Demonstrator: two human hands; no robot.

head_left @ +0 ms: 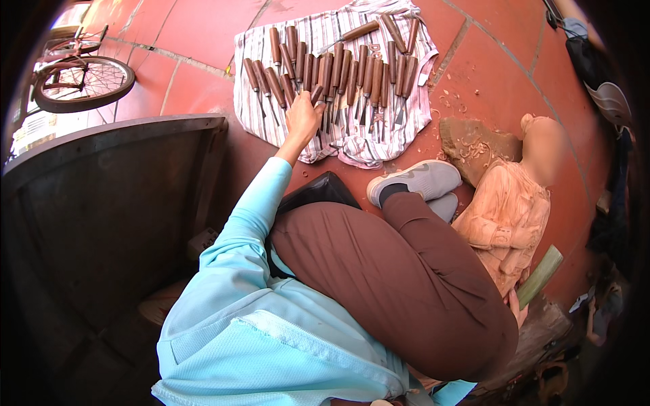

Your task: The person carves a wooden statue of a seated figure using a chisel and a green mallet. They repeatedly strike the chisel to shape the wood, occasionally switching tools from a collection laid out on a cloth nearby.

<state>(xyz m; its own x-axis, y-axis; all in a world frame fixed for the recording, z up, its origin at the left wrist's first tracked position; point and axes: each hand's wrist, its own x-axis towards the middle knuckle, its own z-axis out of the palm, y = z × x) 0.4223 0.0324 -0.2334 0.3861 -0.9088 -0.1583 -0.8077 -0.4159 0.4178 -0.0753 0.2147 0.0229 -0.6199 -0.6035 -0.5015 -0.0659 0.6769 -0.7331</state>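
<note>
The left hand (302, 116) is reaching toward twelve o'clock, fingers closing on a wooden-handled chisel (315, 93) at the near edge of the row on the striped cloth (252, 47). Tightly packed handles risk being jostled, and nearby blades could nick a finger. The right hand (516, 308), at four o'clock beside the wooden figure (504, 210), is mostly hidden, so its grip is unclear.

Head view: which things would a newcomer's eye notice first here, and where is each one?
Many wooden-handled carving tools lie in rows on a striped cloth at the top centre, on the red tiled floor. The left hand reaches onto them. To the right a pale carved wooden figure leans beside the brown-trousered knee, and the right hand is mostly hidden below it.
</note>
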